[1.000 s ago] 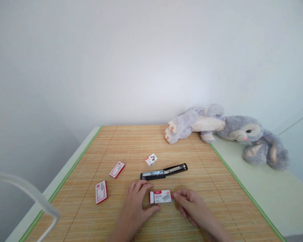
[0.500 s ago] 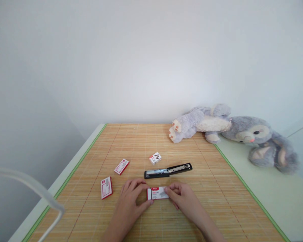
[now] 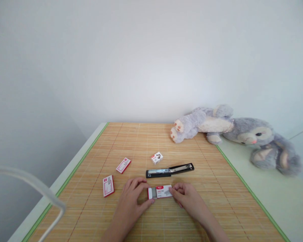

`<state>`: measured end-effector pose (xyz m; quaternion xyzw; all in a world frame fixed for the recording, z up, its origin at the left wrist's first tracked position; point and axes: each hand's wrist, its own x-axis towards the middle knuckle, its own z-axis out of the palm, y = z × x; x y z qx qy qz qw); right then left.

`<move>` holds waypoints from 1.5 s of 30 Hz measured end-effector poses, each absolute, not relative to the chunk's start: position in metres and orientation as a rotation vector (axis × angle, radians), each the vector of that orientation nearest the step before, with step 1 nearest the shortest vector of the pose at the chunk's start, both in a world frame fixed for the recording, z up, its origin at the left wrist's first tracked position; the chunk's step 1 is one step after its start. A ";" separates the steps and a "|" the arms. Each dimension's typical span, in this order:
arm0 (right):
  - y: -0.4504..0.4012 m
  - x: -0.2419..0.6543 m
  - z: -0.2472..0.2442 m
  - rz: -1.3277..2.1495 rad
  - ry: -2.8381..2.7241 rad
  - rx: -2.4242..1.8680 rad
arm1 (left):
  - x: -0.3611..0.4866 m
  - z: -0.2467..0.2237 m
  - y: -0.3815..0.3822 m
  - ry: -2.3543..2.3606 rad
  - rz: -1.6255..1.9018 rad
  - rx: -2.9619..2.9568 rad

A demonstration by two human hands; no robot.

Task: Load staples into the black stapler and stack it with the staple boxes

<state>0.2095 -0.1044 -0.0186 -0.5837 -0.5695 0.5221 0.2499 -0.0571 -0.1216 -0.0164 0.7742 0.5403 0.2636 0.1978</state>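
Basically, the red/white box point(image 3: 163, 191) lies flat near the mat's front, btwn both hands, w/ its inner tray part-way out on the left & a grey filling point(image 3: 154, 193) showing. L hand point(image 3: 132, 203): thumb + index in a narrow span across the tray end, holding it. R hand point(image 3: 189, 198): close pinch on the sleeve's right end, other fingers curled.

IMO a straight, level pull works best: L steady, R light, so the thin card doesn't buckle & the contents don't spill. Keeping the box low on the mat prob. helps too.

Just beyond it, the black stapler point(image 3: 158, 172) lies opened out, w/ a small white box point(image 3: 157, 157) past that. Off left: one flat box point(image 3: 123, 165) & a nearer flat box point(image 3: 108, 185), apart from each other.

Surface = slatted bamboo mat point(image 3: 192, 218), green-edged, over a pale tabletop point(image 3: 262, 178). A grey plush rabbit point(image 3: 215, 124) lies on its side at the back right, by a plain pale wall point(image 3: 141, 60). White curved tube point(image 3: 35, 185) at far left; can't tell what it's from.
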 end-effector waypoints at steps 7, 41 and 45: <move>-0.095 0.207 0.005 1.112 -1.599 -1.555 | -0.053 -0.021 -0.125 1.632 0.721 2.183; -0.084 0.163 0.034 0.993 -2.311 -1.325 | -0.035 -0.007 -0.138 1.645 0.730 2.112; -0.082 0.165 0.031 0.955 -2.353 -1.338 | -0.035 -0.007 -0.135 1.639 0.715 2.113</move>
